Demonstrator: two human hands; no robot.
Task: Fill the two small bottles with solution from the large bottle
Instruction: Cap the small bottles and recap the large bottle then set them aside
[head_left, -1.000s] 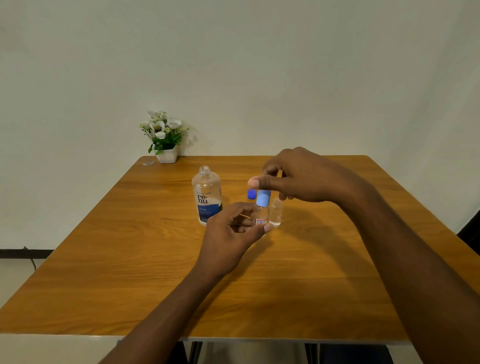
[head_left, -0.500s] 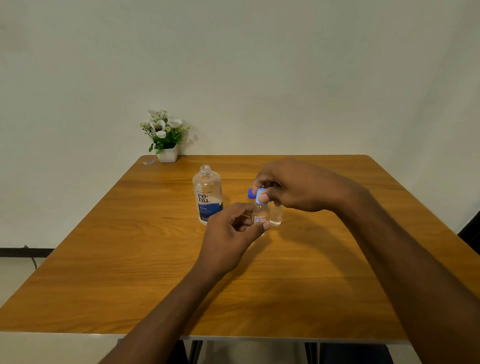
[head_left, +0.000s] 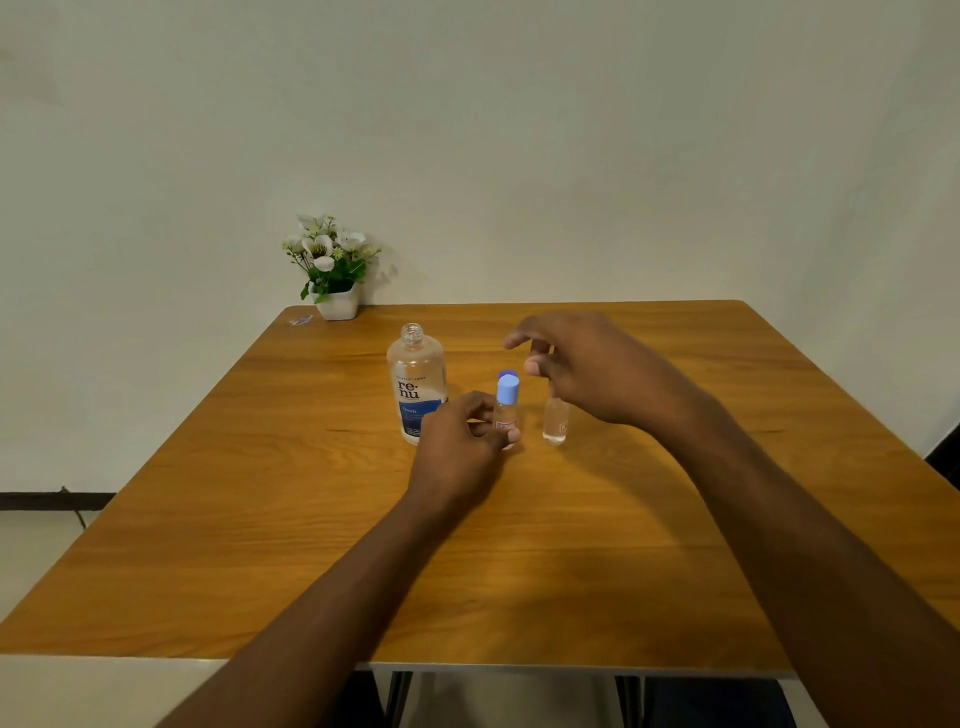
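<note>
The large clear bottle (head_left: 417, 382) with a blue "renu" label stands uncapped on the wooden table (head_left: 311, 519). To its right, my left hand (head_left: 460, 441) grips a small clear bottle (head_left: 505, 415) that wears a light blue cap (head_left: 507, 389). A second small bottle (head_left: 555, 426) stands uncapped just to the right, its top hidden by my right hand (head_left: 587, 366). That hand hovers above it, fingers apart and holding nothing. A darker blue cap (head_left: 508, 373) lies on the table behind the capped bottle.
A small white pot of white flowers (head_left: 335, 270) stands at the table's far left corner. A small scrap (head_left: 301, 320) lies on the table beside it. The wall rises right behind the table's far edge.
My right hand set the light blue cap onto the small bottle, let go of it, and moved up and to the right. My left hand kept its grip on that bottle.
</note>
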